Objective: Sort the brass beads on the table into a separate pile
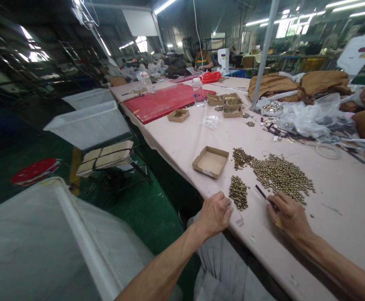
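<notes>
My left hand (216,213) rests at the table's near edge with its fingers curled; anything inside them is hidden. Beside it lies a small heap of bronze-coloured round metal pieces (239,192). My right hand (288,214) is closed around a thin dark stick (260,192), whose tip points toward that small heap. Just beyond the right hand spreads a larger pile of the same pieces (281,175), joined at its left to another cluster (241,158). A shallow cardboard box (211,161) with a bare bottom sits beyond my left hand.
Farther along the table (182,138) are small boxes of metal parts (232,110), a water bottle (198,92) and a red board (165,100). Plastic bags (320,119) and brown material (323,83) crowd the right. White bins (88,123) stand left; a metal pole (265,50) rises behind.
</notes>
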{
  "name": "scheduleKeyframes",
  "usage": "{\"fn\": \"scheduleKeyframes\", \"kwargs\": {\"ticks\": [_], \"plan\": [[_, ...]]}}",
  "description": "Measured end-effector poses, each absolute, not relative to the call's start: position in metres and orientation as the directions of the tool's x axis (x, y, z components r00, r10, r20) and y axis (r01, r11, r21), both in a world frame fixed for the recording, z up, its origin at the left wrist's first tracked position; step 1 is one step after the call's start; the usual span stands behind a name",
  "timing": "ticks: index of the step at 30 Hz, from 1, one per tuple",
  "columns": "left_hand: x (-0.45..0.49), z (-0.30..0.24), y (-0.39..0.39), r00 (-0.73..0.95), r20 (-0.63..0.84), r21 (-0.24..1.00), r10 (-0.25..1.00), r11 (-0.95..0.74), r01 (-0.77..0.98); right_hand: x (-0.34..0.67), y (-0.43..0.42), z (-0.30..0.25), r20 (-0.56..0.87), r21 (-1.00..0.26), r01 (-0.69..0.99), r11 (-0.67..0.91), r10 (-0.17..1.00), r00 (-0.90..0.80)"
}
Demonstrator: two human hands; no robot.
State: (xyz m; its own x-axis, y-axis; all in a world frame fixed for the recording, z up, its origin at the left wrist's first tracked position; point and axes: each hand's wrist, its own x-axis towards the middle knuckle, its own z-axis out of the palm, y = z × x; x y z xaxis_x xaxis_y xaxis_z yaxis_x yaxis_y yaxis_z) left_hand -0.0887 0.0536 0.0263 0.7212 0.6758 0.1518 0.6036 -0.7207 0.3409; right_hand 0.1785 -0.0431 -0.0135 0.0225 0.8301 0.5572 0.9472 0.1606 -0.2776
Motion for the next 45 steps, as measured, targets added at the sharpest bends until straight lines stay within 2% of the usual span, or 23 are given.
{"fn": "scheduleKeyframes", "kwargs": {"ticks": [4, 8, 23, 45], "plan": [[-0.088, 0.027, 0.054, 0.737, 0.146, 0.351, 0.660, -0.731, 0.585, 0.159, -0.073, -0.005, 0.522, -0.369, 0.869, 0.330, 0.847, -0.100], [-0.088, 0.028, 0.054, 0.739, 0.146, 0.357, 0.657, -0.732, 0.580, 0.143, -0.088, -0.009, 0.475, -0.392, 0.833, 0.389, 0.862, -0.179], [-0.087, 0.027, 0.054, 0.734, 0.152, 0.343, 0.662, -0.732, 0.589, 0.161, -0.074, -0.018, 0.498, -0.302, 0.907, 0.295, 0.860, -0.114], [-0.085, 0.029, 0.054, 0.729, 0.138, 0.336, 0.670, -0.724, 0.602, 0.175, -0.082, -0.026, 0.501, -0.256, 0.939, 0.228, 0.863, -0.073]]}}
